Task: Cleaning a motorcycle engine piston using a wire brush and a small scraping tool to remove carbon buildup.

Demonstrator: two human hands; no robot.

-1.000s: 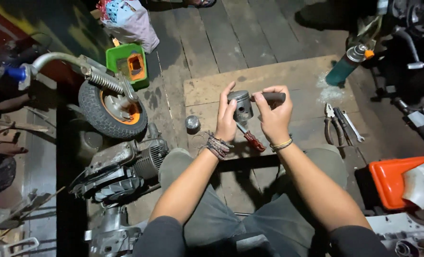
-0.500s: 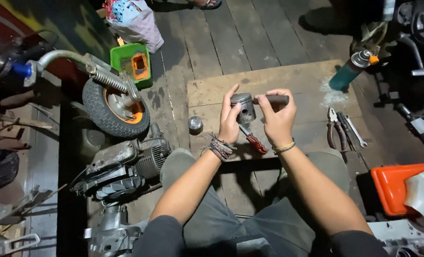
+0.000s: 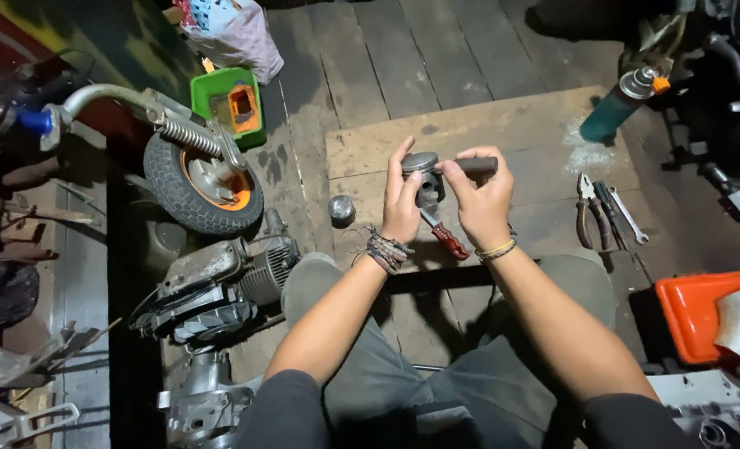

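One piston [image 3: 425, 176], one small wheel [image 3: 203, 185], one green box [image 3: 229, 100], one spray can [image 3: 618, 106], two pliers [image 3: 584, 208] (lying side by side), one wrench [image 3: 628, 216].

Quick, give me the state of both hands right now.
Left hand: closed around the metal piston, holding it up.
Right hand: closed on a dark cylindrical pin at the piston's side.
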